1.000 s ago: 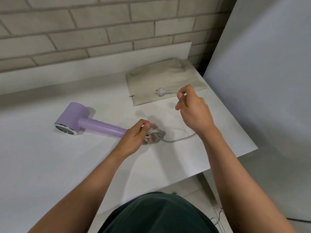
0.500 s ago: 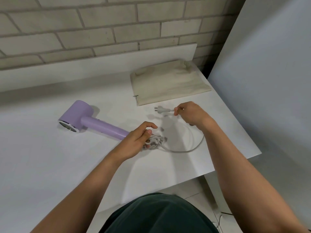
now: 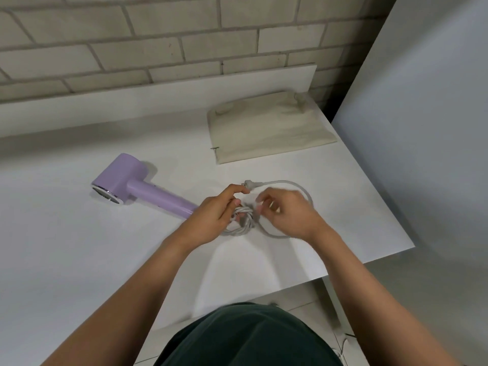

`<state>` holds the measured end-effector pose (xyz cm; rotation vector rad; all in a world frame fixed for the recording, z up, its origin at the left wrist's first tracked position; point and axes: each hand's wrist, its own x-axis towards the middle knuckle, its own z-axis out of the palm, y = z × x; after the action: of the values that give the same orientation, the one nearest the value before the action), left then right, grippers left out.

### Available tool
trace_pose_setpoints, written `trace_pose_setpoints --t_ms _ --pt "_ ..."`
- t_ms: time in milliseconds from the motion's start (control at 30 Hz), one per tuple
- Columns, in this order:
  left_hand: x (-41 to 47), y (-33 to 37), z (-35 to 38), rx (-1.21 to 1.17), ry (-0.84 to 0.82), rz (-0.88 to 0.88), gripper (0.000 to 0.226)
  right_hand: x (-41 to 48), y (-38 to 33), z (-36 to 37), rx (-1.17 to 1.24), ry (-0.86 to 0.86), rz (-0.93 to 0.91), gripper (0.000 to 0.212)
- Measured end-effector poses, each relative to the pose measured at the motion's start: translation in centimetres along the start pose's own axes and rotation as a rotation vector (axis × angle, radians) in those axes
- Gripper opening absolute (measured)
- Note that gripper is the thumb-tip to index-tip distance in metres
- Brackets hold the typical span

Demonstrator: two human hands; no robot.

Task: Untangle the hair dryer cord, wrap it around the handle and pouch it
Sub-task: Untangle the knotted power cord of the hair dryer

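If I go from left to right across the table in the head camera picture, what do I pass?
Purple hair dryer → left hand → tangled cord → right hand. The pouch and plug lie farther back over the hands, so they are left out.

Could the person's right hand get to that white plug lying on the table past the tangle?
Likely yes. The white plug lies uncovered on the white tabletop, just beyond the right hand. Only the left hand, gripping the grey knotted cord, has a fingertip close beside it.
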<state>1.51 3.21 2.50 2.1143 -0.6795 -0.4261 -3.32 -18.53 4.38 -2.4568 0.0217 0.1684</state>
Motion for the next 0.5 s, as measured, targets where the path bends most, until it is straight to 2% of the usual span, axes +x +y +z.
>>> trace_pose_setpoints --t_ms 67,100,200,367,433,500 --pt "0.4 0.1 -0.1 0.014 -0.001 0.009 0.029 -1.6 -0.1 0.7 0.026 -0.253 0.046 0.036" --pt "0.6 0.1 -0.1 0.020 -0.014 0.013 0.029 -2.0 0.4 1.3 -0.015 -0.270 0.055 0.043" --pt "1.0 0.2 -0.3 0.028 -0.046 0.022 0.030 -2.4 1.6 2.6 -0.055 -0.123 0.060 0.044" --pt "1.7 0.2 -1.3 -0.017 -0.077 0.019 0.029 -2.2 1.0 3.5 0.098 -0.035 -0.045 0.061" --pt "1.9 0.4 -1.8 0.008 -0.085 0.013 0.025 -1.9 0.4 4.0 0.145 -0.011 -0.081 0.056" --pt "2.1 0.6 -2.2 0.125 -0.067 0.020 0.021 -1.6 -0.1 4.4 0.189 0.028 -0.030 0.047"
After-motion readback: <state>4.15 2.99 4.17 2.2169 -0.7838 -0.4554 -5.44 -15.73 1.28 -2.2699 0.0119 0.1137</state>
